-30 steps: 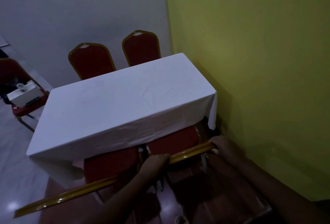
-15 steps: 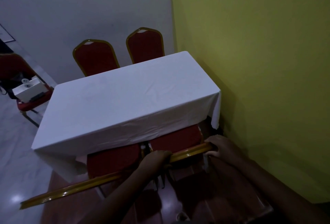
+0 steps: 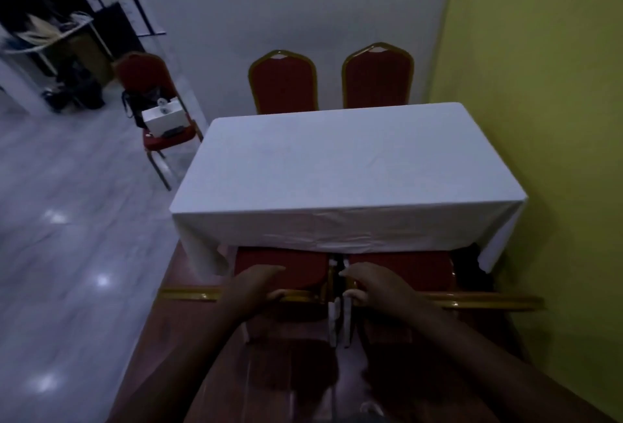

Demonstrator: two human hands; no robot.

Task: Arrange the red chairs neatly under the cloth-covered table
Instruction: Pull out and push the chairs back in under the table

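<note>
A table under a white cloth (image 3: 337, 169) stands against the yellow wall. Two red chairs with gold frames sit side by side at its near edge, seats partly under the cloth: the left near chair (image 3: 290, 266) and the right near chair (image 3: 408, 266). My left hand (image 3: 258, 284) grips the gold top rail of the left chair. My right hand (image 3: 374, 282) grips the gold top rail of the right chair. Two more red chairs (image 3: 285, 84) (image 3: 377, 77) stand at the table's far side, backs upright.
A fifth red chair (image 3: 151, 85) stands apart at the left with a white box (image 3: 163, 117) on its seat. Dark shelving and clutter (image 3: 57, 38) fill the back left corner. The yellow wall (image 3: 546, 119) runs close along the table's right side. Glossy floor lies to the left.
The view has swung to face the table squarely. My left hand moved from the right chair's rail to the left chair's rail; my right hand shifted to the right chair's inner end.
</note>
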